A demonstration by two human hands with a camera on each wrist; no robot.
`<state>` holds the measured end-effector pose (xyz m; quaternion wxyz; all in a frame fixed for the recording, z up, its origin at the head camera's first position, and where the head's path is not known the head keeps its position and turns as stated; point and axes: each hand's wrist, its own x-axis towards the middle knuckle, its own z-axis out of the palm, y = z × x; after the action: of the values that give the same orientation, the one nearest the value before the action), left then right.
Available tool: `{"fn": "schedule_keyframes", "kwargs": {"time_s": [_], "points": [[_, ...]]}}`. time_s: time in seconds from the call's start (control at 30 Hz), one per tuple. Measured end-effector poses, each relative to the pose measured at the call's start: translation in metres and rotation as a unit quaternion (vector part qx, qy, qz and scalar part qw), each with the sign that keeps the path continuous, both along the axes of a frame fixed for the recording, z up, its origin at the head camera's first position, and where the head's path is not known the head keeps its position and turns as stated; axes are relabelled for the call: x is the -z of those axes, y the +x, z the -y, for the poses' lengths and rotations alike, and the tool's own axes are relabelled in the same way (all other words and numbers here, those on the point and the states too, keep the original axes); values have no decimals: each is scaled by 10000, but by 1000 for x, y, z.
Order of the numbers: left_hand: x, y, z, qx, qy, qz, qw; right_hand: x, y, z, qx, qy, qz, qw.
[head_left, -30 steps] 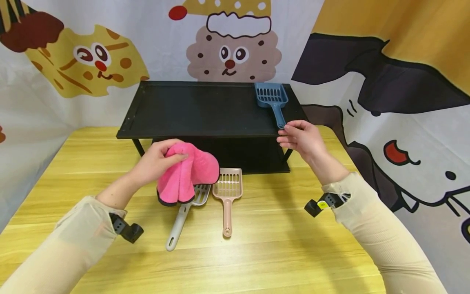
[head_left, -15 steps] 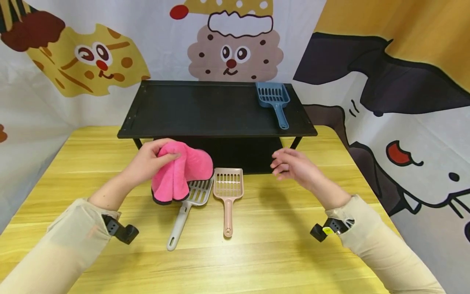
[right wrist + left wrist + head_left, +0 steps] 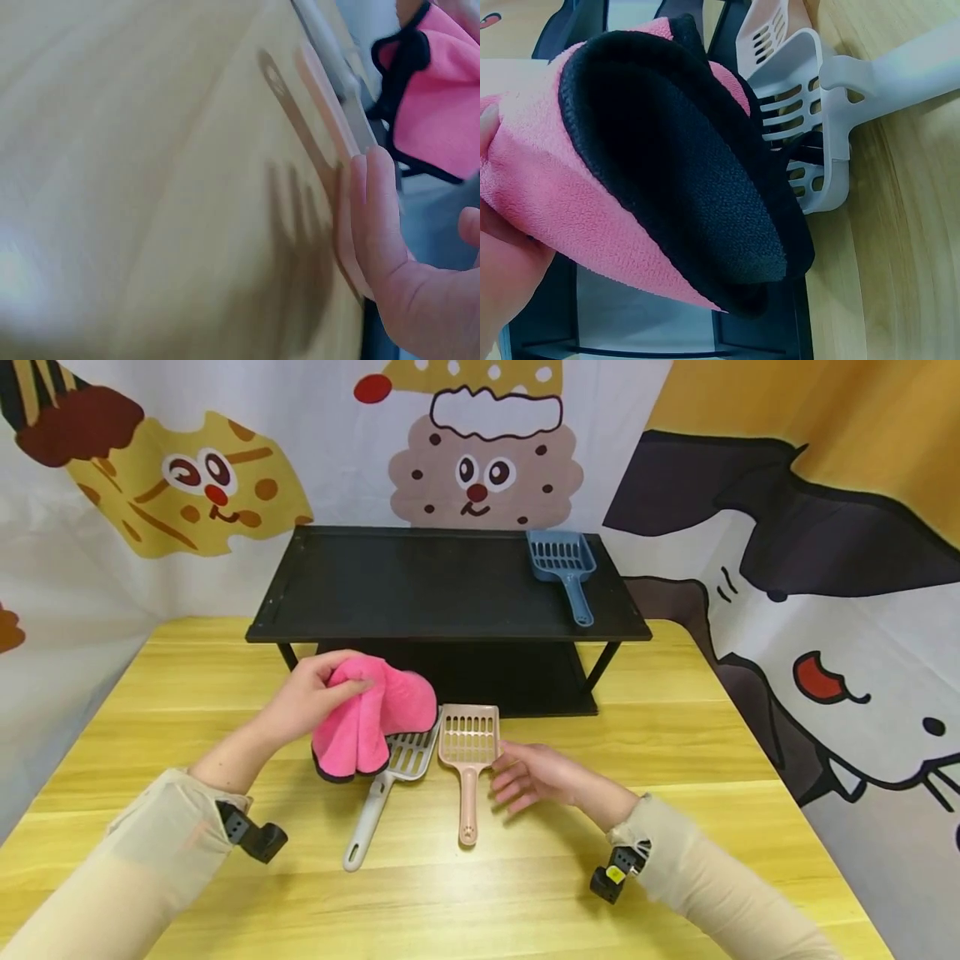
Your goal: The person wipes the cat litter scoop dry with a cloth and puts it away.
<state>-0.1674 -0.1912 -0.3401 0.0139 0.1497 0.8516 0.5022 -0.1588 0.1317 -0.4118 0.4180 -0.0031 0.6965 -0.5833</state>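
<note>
My left hand (image 3: 307, 700) pinches a pink cloth (image 3: 408, 700) with black edging, held above the table. Its dark inner side faces the camera in the left wrist view. Partly behind the cloth lies a light grey litter scoop (image 3: 367, 827), handle toward me. Beside it is a pinkish-beige litter scoop (image 3: 468, 806) with a slotted head. At that scoop's right edge is my right hand (image 3: 543, 777), fingers extended and holding nothing. The right wrist view shows those fingers (image 3: 381, 214) right along the beige scoop's side.
A black two-tier rack (image 3: 412, 585) stands at the back of the wooden table (image 3: 675, 860). On the right of its top tier lies a blue litter scoop (image 3: 576, 597). A curtain (image 3: 337, 443) with cartoon prints hangs behind and at the sides.
My right hand has left the blue scoop's handle and moved down and left to the beige scoop. My left hand with the cloth has shifted slightly left, uncovering more of the grey scoop's head.
</note>
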Motion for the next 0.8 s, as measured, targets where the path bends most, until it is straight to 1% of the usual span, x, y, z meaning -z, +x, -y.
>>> {"fn": "schedule_keyframes", "kwargs": {"time_s": [0.07,0.17,0.27,0.4,0.47,0.63,0.8], "points": [[0,1,0,-16,-43,-7,10000,5,3,5,62,32,136,9999],[0,2,1,-32,-107,-28,9999,11,7,12,275,23,276,9992],[0,1,1,-39,-117,-56,9999,13,9,16,427,-33,356,9984],[0,1,1,-37,-97,-71,9999,15,9,22,528,-55,401,9978],[-1,1,1,-22,-91,-56,9999,15,8,23,644,-88,411,9970],[-2,1,2,27,-76,1,10000,13,6,18,891,-296,518,9942],[-2,1,2,25,-106,39,9999,12,6,8,957,-465,705,9918]]}}
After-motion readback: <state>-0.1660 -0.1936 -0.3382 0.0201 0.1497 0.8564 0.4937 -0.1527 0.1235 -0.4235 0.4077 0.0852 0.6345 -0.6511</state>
